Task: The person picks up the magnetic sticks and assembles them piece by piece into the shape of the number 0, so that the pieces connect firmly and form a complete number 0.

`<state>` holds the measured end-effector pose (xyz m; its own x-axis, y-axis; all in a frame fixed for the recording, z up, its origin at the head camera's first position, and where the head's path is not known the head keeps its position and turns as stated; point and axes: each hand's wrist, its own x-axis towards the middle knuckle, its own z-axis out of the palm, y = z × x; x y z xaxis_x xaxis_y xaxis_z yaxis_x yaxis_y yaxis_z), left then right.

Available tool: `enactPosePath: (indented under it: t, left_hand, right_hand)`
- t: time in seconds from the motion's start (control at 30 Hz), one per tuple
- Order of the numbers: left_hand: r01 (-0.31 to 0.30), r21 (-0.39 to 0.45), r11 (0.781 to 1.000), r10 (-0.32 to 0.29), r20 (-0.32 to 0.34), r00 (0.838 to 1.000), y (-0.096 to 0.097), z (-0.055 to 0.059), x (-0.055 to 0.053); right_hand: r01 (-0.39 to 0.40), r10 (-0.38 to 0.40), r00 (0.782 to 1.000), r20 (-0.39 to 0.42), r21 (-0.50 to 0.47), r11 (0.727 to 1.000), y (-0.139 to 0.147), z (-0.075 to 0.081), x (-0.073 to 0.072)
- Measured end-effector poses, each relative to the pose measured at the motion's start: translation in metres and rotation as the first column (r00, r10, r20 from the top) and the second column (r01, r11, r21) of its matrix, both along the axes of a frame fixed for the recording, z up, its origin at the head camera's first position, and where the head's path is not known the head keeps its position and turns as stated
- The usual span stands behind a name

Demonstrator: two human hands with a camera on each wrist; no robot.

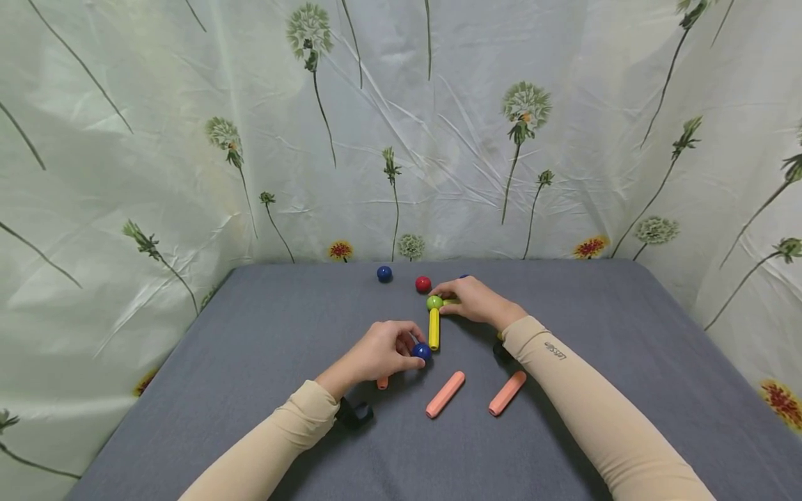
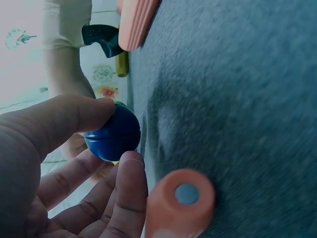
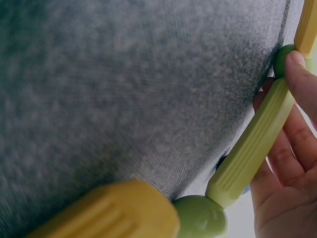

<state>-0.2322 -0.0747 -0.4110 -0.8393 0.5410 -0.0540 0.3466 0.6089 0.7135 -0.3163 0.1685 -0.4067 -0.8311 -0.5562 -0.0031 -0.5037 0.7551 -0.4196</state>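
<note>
My left hand (image 1: 382,351) pinches a dark blue ball (image 2: 114,134) between thumb and fingertips, just above the cloth and close to the near end of a yellow stick (image 1: 434,329). My right hand (image 1: 479,304) holds a green ball (image 1: 435,303), its thumb on it in the right wrist view. That ball joins the yellow stick to a ribbed light green stick (image 3: 250,144), mostly covered by the hand in the head view. At the other end of the green stick sits a second green ball (image 3: 200,216), with another yellow stick (image 3: 109,213) attached.
On the grey cloth-covered table (image 1: 276,306), a blue ball (image 1: 385,274) and a red ball (image 1: 422,284) lie farther back. Another blue ball (image 1: 464,276) is mostly behind the right hand. Nearer lie coral sticks (image 1: 445,394), one partly under the left hand. A floral curtain hangs behind.
</note>
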Motion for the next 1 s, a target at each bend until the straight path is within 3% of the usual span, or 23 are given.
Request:
enactPosePath:
  t: [0.3,1.0]
  left_hand:
    - [-0.013,-0.005,1.0,0.013,0.029,0.999,0.004,-0.003,0.008]
    - [-0.072,-0.052,0.996,0.073,0.005,0.997,0.015,-0.002,0.008]
  right_hand:
    - [-0.009,0.009,1.0,-0.008,-0.01,1.0,0.001,0.0,0.0]
    - [-0.01,0.009,0.999,-0.036,-0.033,0.999,0.002,-0.003,0.0]
